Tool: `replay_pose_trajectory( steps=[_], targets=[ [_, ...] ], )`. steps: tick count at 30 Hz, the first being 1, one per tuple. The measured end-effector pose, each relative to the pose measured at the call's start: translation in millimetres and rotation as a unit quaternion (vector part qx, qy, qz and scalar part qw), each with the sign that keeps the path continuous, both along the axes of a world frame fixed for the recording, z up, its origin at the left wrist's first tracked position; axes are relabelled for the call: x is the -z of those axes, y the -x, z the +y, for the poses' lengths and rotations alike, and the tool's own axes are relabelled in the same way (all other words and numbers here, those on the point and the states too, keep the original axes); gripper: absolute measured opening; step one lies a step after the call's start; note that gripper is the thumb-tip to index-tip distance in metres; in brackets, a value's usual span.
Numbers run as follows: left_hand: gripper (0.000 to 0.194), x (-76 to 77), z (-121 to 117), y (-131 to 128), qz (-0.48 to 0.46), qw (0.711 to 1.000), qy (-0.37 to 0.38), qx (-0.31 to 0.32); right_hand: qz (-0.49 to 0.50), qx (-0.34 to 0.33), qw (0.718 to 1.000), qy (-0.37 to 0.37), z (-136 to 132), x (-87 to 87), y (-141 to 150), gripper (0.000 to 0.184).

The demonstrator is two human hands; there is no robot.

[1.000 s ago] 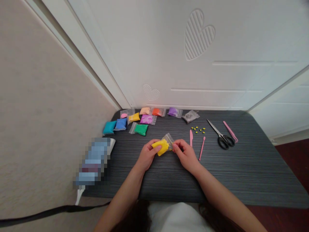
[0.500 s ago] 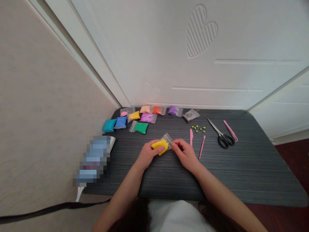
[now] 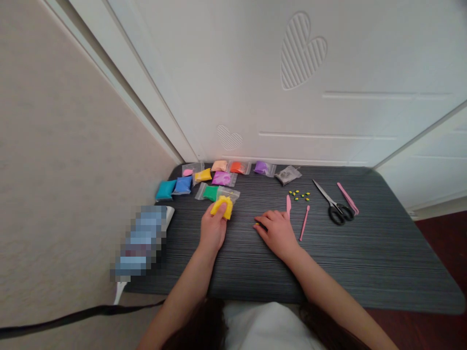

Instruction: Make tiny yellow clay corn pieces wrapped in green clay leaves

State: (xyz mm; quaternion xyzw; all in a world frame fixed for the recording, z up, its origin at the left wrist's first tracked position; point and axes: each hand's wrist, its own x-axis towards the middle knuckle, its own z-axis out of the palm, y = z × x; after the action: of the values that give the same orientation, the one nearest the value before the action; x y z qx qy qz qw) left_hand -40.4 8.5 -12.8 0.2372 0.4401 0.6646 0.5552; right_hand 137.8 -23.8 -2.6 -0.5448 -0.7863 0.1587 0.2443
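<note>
Jutting forward from the left hand (image 3: 212,229) is the yellow bag (image 3: 228,209).

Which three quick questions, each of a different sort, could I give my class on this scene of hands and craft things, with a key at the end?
1. True or false: the left hand grips a yellow-filled bag.

2. Multiple choice: which of these lies closest to the scissors?
A) the teal bag
B) the bent pink tool
C) the orange bag

3. Fill the gap: in this view, the bag in the left hand partly overlaps the ____ bag behind it.

Key: 1. True. 2. B, the bent pink tool. 3. Green; the held bag's clear part shows in front of the green bag.
</note>
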Motion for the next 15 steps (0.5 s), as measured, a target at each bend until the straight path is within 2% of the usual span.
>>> replay_pose_trajectory(
  steps=[5, 8, 11, 15],
  targets=[
    [0.023, 1.1, 0.2, 1.4, -0.013, 1.000, 0.010, -0.006, 0.031, -0.004, 0.999, 0.000, -0.5, -0.4, 0.8, 0.012],
    [0.027, 2.5, -1.1, 1.0, 0.029, 1.000, 0.005, 0.008, 0.072, -0.002, 0.997, -0.001, -0.2, 0.1, 0.9, 0.009],
    [0.042, 3.8, -3.9, -2.0, 0.186, 0.982, 0.008, 0.041, 0.123, 0.010, 0.992, -0.005, 1.3, 1.2, 0.2, 0.007],
    [0.059, 6.4, -6.9, -7.8, 0.390, 0.919, 0.010, 0.057, 0.198, 0.041, 0.979, -0.019, 4.9, 0.6, -3.9, 0.017]
  ],
)
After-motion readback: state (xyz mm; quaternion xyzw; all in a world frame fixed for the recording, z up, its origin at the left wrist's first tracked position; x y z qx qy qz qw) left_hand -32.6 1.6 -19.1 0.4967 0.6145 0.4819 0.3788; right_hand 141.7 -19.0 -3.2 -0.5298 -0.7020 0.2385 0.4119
